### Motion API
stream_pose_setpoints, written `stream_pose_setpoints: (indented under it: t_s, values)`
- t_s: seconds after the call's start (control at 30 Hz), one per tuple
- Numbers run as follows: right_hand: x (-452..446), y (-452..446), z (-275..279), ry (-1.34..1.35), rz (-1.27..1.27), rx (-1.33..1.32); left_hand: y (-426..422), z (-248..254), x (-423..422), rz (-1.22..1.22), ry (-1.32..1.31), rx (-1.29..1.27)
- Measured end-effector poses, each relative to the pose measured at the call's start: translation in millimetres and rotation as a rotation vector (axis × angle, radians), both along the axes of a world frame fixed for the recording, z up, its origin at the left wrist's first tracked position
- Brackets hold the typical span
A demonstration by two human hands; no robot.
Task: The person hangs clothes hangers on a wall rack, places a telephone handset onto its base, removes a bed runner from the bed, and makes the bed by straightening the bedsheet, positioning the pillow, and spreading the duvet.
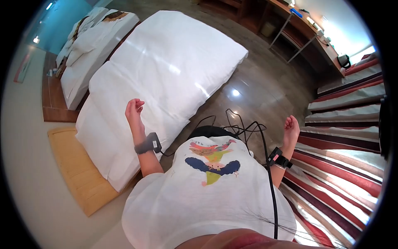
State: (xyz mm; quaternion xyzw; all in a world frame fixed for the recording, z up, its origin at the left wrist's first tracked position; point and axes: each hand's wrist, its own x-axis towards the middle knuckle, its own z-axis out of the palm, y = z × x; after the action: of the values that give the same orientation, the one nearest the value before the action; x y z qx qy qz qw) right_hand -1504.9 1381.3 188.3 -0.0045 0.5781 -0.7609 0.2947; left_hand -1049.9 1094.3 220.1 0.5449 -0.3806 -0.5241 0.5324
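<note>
Over the near part of the white-covered bed [166, 54], my left hand [134, 111] is raised with its fingers loosely bent and apart, holding nothing. A dark strap with a small black box [154, 142] is round that wrist. On the other side of my body, my right hand [292, 128] is held up beside the striped curtain [344, 143], its fingers half curled and nothing in them. That wrist carries another black box [274, 156] and a dark watch-like band [283, 162]. Whether either hand touches anything cannot be made out.
Black cables [264, 143] loop in front of my body and over the wooden floor [257, 91]. A second bed [89, 52] stands at the upper left, a yellow padded panel [78, 170] at the left. A desk [327, 47] with a kettle [343, 61] lines the upper right.
</note>
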Motion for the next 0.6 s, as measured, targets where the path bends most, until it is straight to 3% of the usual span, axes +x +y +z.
stream_pose_setpoints:
  t_s: [0.17, 0.33, 0.4, 0.47, 0.53, 0.6]
  values:
    - [-14, -12, 15, 0.075, -0.053, 0.064, -40, -17, -43, -0.123, 0.043, 0.023]
    - [-26, -92, 1, 0.16, 0.015, 0.096, -113, -38, -92, -0.181, 0.028, 0.072]
    - [-23, -116, 13, 0.103, 0.143, 0.132, -131, -24, -101, -0.134, 0.073, 0.097]
    - [-100, -127, 6, 0.092, 0.155, 0.112, -125, -22, -194, -0.033, 0.144, 0.069]
    - [-118, -172, 18, 0.165, 0.179, 0.094, -156, -21, -223, 0.127, 0.421, -0.071]
    - [-137, -210, 32, 0.216, 0.207, 0.066, -189, -20, -251, 0.162, 0.471, -0.092]
